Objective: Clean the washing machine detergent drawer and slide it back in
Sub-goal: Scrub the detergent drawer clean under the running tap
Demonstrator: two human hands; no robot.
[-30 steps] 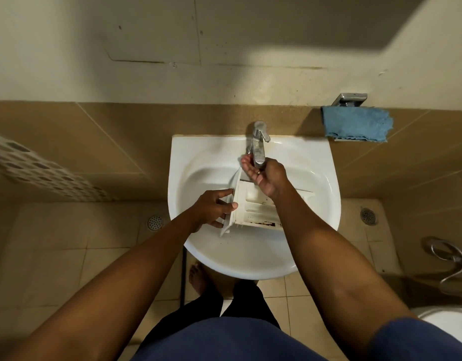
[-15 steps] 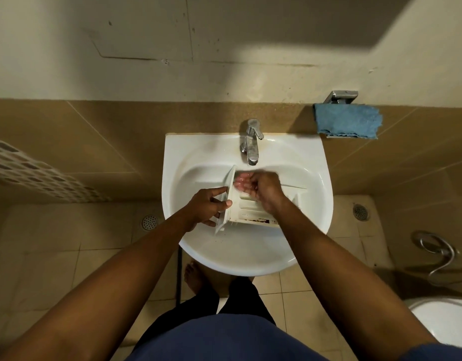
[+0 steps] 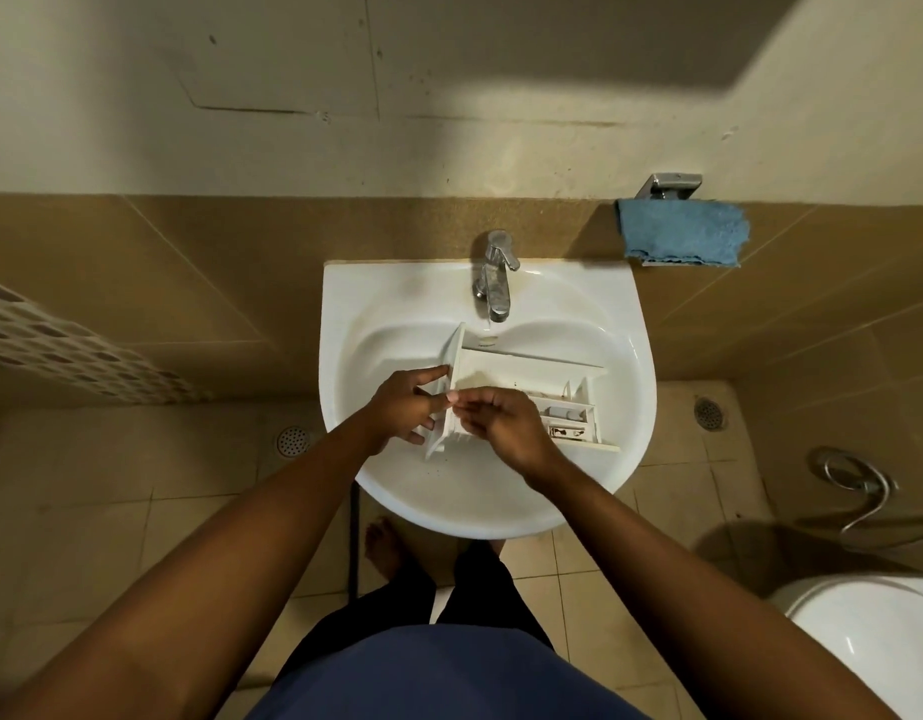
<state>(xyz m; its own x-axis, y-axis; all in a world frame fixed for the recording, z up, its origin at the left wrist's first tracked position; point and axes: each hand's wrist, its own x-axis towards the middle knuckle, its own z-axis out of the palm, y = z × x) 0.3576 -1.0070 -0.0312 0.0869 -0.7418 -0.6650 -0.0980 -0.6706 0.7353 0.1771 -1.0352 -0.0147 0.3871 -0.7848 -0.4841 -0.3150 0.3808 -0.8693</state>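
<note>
Drawer [image 3: 526,366] in sink [image 3: 345,314], frame centre, below tap [image 3: 493,283]. Left hand [image 3: 410,407] grips its front panel; right hand [image 3: 506,420] has left the tap and meets the front compartment, fingers curled (pinching or rubbing, unclear). Scrubbing likely begins; reinsertion remains.

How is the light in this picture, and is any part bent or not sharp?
Head view: a bright patch on the upper wall, a hard dark shadow across the top right corner; the white sink and detergent drawer evenly lit, no strong glare; the floor and forearms dim; the wide lens stretches the arms and slants the side tile lines.
</note>
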